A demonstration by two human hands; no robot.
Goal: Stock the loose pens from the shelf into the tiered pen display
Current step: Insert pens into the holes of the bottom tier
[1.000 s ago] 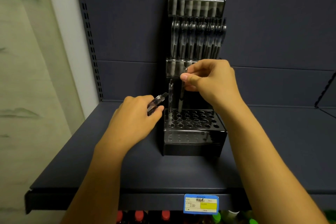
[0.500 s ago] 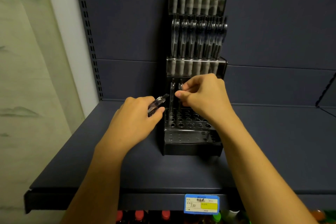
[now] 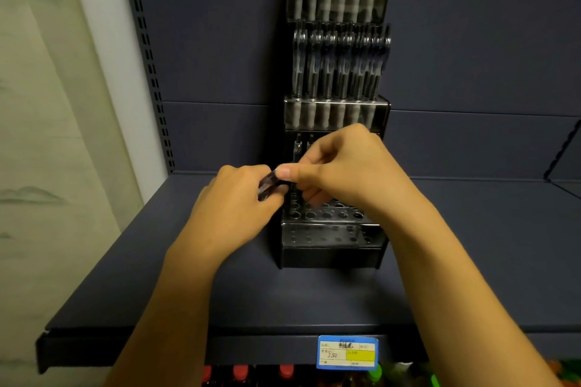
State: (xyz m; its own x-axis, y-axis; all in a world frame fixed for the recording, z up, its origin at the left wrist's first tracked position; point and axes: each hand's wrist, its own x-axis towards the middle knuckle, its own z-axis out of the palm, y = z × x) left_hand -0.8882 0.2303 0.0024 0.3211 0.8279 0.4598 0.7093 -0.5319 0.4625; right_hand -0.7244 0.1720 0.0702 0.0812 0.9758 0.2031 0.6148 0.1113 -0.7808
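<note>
The tiered pen display stands on the dark shelf against the back panel. Its two upper tiers are full of pens. On the lowest tier two pens stand at the back left, among open holes. My left hand grips a small bundle of loose pens just left of the display. My right hand reaches across the lowest tier, and its thumb and fingers pinch the tip of that bundle.
The dark shelf stretches right and forward. A blue and yellow price tag sits on its front edge. Bottle caps show on the level below. A perforated upright and a pale wall lie to the left.
My right hand let go of the pen it had lowered into the back row and moved down and left to the bundle in my left hand. The left hand stayed put.
</note>
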